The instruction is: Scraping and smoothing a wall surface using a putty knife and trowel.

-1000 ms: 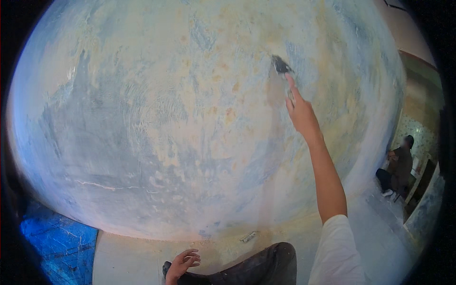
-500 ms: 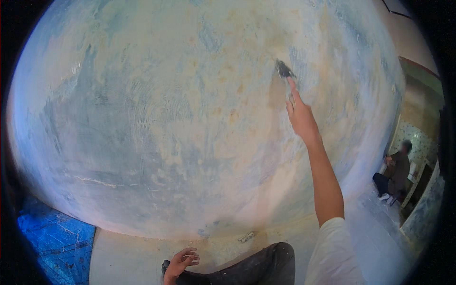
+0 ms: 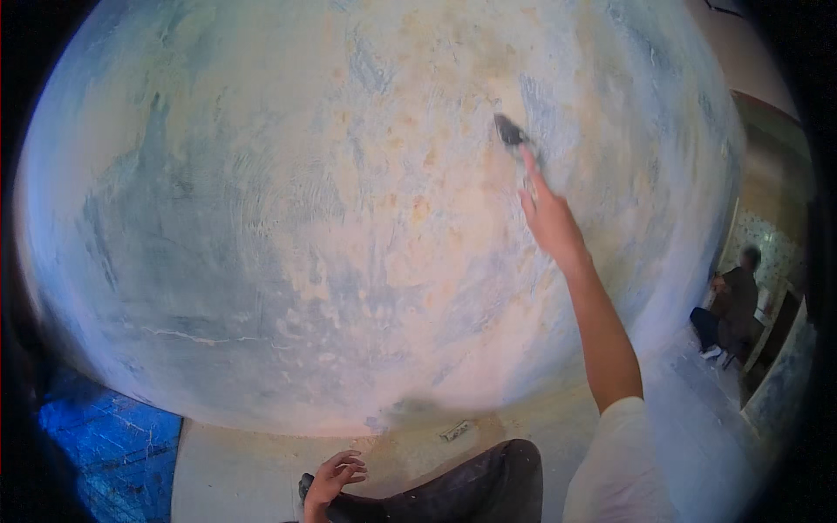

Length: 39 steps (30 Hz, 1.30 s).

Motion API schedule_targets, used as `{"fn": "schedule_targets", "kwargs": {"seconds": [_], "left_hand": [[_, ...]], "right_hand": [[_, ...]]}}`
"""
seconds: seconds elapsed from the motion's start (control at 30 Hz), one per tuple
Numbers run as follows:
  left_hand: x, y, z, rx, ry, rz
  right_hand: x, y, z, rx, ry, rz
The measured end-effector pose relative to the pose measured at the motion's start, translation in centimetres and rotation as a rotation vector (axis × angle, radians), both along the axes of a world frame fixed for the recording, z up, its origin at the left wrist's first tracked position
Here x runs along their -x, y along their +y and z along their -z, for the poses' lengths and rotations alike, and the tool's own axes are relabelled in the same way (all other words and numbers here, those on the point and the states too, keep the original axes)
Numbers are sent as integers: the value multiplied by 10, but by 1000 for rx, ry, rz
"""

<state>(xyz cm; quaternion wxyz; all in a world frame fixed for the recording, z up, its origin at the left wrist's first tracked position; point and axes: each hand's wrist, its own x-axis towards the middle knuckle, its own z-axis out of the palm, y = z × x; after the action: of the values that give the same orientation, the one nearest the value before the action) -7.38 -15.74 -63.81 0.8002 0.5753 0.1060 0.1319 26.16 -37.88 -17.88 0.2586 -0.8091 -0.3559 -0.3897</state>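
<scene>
My right hand is closed around the handle of a small trowel, with the forefinger stretched toward its dark blade. The blade is at the surface of a large wall patched in cream, pale blue and grey; whether it is pressed flat cannot be told. Most of the handle is hidden by the fingers. My left hand hangs low near my bent leg, its fingers loosely curled and apart, with nothing visible in it.
Blue sheeting covers the lower left. A small pale, flat piece lies at the foot of the wall beyond my leg. At the far right another person in dark clothes sits low beside a wall.
My right hand and the trowel have shifted slightly left along the wall. The view has moved a little. My left hand stays nearly in place.
</scene>
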Motion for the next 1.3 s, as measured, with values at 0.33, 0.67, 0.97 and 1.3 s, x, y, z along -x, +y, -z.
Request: {"fn": "schedule_targets", "kwargs": {"seconds": [0.33, 0.67, 0.97, 1.3], "left_hand": [[-11, 3, 6, -12, 62, -2], [-11, -3, 1, -97, -38, 52], [-20, -12, -22, -177, 210, 27], [-29, -12, -13, -102, 247, -131]], "right_hand": [[16, 4, -25, -99, 214, -79], [-69, -190, 280, -623, -21, 34], [24, -351, 556, -1959, 1210, 232], [-42, -203, 229, -436, 370, -73]]}}
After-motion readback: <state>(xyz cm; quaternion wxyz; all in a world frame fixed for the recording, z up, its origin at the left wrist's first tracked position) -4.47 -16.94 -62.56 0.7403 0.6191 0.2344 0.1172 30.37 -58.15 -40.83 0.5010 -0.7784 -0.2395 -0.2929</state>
